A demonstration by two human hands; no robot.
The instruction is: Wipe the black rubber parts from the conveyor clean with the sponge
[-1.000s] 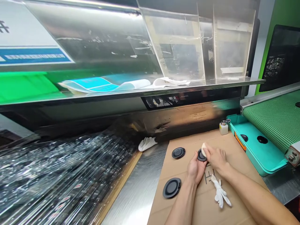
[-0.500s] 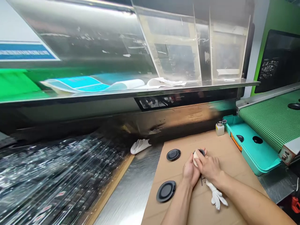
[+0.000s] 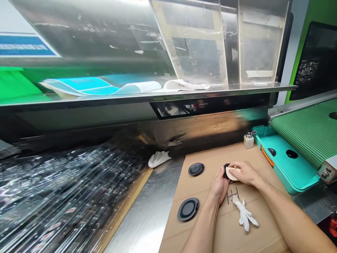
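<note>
My left hand (image 3: 219,186) holds a round black rubber-edged disc (image 3: 226,170) by its lower edge, tilted up off the cardboard. My right hand (image 3: 244,173) presses a white cloth (image 3: 232,173) onto the disc's face, hiding most of it. Two similar black discs lie flat on the cardboard sheet (image 3: 252,158), one (image 3: 196,169) just left of my hands and one (image 3: 187,209) nearer to me. A crumpled white glove (image 3: 244,214) lies below my right wrist.
A small white bottle (image 3: 248,141) stands at the cardboard's far corner. To the right are a teal tray (image 3: 295,172) with round holes and a green mesh conveyor belt (image 3: 305,133). Stacked clear plastic sheets (image 3: 65,186) lie left, beyond a steel surface holding another white glove (image 3: 159,159).
My right hand has slid to the right across the disc, and the cloth now lies flatter on its face. My hands had been cupped together around it.
</note>
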